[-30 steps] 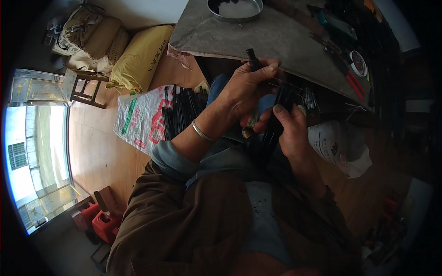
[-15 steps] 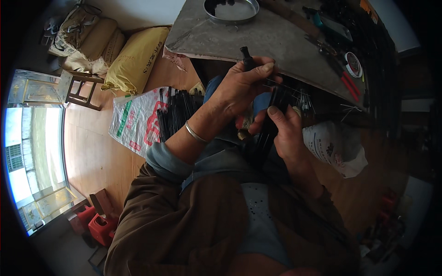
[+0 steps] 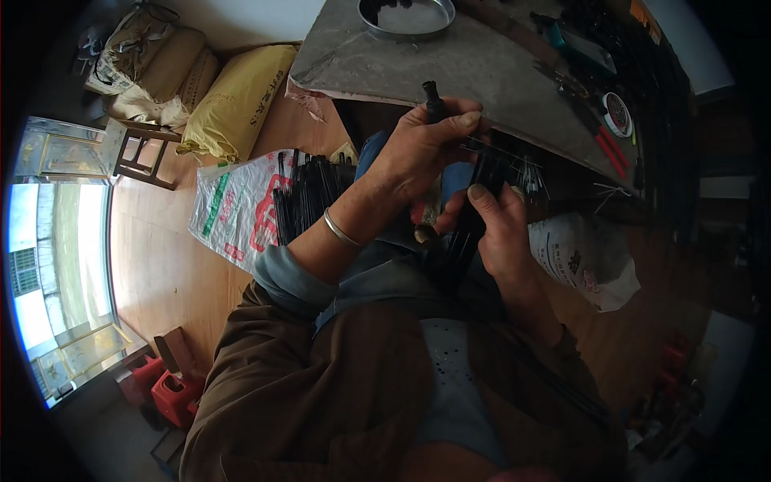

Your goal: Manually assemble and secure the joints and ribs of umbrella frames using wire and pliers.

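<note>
My left hand is closed around a dark, slim piece whose black, flared end sticks up above the fingers. Its lower part is hidden in my grip. Lower and to the right, my right hand is wrapped round a bundle of long black rods, the thumb lying on top. Thin metal wires stick out at the bundle's upper end, close to my left fingertips. A small brass-coloured round piece shows between my hands, over my lap.
A grey worktable carries a round metal dish and red-handled pliers. More black rods lie on a printed sack at left. A white bag stands at right. Yellow sack and wooden stool sit far left.
Both hands keep their holds in nearly the same place. The upper end of the rod bundle and its wires have shifted slightly.
</note>
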A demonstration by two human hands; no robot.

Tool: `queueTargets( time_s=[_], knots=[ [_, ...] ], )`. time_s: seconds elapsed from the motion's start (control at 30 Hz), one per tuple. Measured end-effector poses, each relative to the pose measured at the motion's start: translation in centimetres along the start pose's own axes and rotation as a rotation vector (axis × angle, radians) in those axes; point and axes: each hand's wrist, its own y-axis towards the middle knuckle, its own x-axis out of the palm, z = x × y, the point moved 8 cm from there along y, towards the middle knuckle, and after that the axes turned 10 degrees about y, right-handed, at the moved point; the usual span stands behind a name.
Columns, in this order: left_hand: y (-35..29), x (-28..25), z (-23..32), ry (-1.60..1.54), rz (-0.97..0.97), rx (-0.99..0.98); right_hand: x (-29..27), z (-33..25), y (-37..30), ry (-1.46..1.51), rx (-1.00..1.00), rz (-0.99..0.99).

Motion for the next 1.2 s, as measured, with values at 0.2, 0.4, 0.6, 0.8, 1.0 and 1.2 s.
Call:
queueTargets(
  time_s=[0.2,0.4,0.6,0.8,1.0,1.2],
  knots=[
    [-0.12,-0.05,0.19,0.024,0.008,0.017,0.13,-0.09,0.03,-0.003,-0.007,-0.004],
    [-0.13,0.05,0.2,0.01,-0.011,0.019,0.25,-0.09,0.09,0.01,-0.002,0.0],
    [0.11,-0.16,0.04,0.004,-0.018,0.034,0.07,0.11,0.11,0.015,0.005,0.014],
    [0.05,-0.3,-0.07,0.003,-0.033,0.005,0.16,0.13,0.15,0.011,0.001,-0.001],
    [0.05,-0.38,0.03,0.022,-0.026,0.01,0.19,0.22,0.15,0.008,0.008,0.0],
    [0.04,-0.49,0.09,0.029,-0.011,0.016,0.11,0.28,0.1,0.01,0.014,-0.008]
  ],
)
